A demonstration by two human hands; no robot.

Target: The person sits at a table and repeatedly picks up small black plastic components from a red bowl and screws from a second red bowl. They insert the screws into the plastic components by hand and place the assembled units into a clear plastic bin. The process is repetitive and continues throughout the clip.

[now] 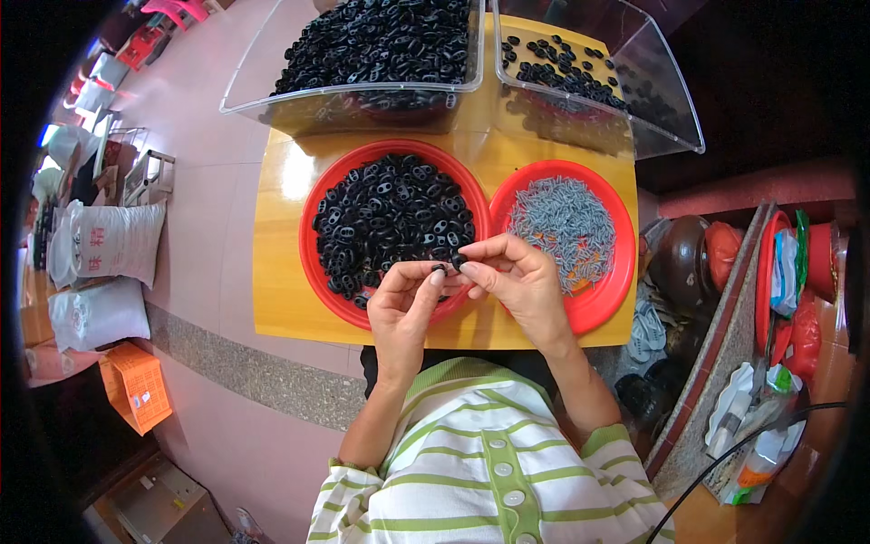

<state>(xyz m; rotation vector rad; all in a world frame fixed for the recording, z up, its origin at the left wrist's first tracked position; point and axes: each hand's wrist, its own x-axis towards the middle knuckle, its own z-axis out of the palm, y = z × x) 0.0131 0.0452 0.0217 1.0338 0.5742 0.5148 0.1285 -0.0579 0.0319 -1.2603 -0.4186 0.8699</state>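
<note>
Over the near right rim of a red basin [306, 227], my two hands come together with fingertips pinched. My left hand [406, 304] grips a small black piece [439, 268] between thumb and forefinger. In the pinch of my right hand [524, 288] is another small black piece [459, 261]; the fingers partly cover both. Many black oval plastic pieces with two holes [390, 218] fill the basin. Just beyond my right hand, a red round tray [623, 249] carries a pile of thin grey screw-like pins [562, 222].
Two clear plastic bins stand at the back of the yellow wooden table [276, 272]: the left bin [353, 89] heaped with black pieces, the right bin [666, 82] with fewer. White sacks [100, 240] and an orange basket [136, 385] sit leftward. A low ledge [716, 344] borders the right.
</note>
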